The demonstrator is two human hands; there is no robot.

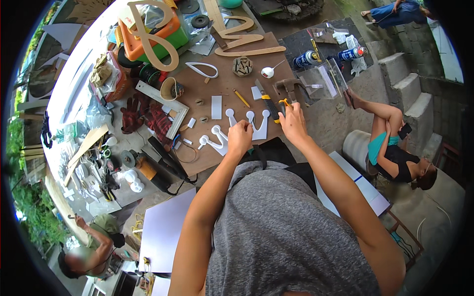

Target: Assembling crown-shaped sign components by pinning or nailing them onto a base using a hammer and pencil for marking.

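A white crown-shaped cutout (pixel 260 129) lies along the near edge of the brown work board, its points tipped with round knobs. My left hand (pixel 240 136) is closed over its middle, fingers pinched together and hiding that part. To the right, my right hand (pixel 294 124) is closed around a small orange-and-black tool (pixel 284 104), whose kind is partly hidden by the fingers. Just left of that hand lies a yellow-and-black utility knife (pixel 269 107). Beyond it rests a claw hammer (pixel 288 89). A pencil (pixel 241 97) and a white rectangular piece (pixel 216 107) lie beyond the crown.
A metal square (pixel 177 121), red-dark work gloves (pixel 132 116) and an angle grinder (pixel 148 170) crowd the left. Large letter cutouts (pixel 237 37) and an orange-green bin (pixel 148 42) stand farther back. Spray cans (pixel 306 59) are at right. One person (pixel 395 153) sits right; another (pixel 91 251) is lower left.
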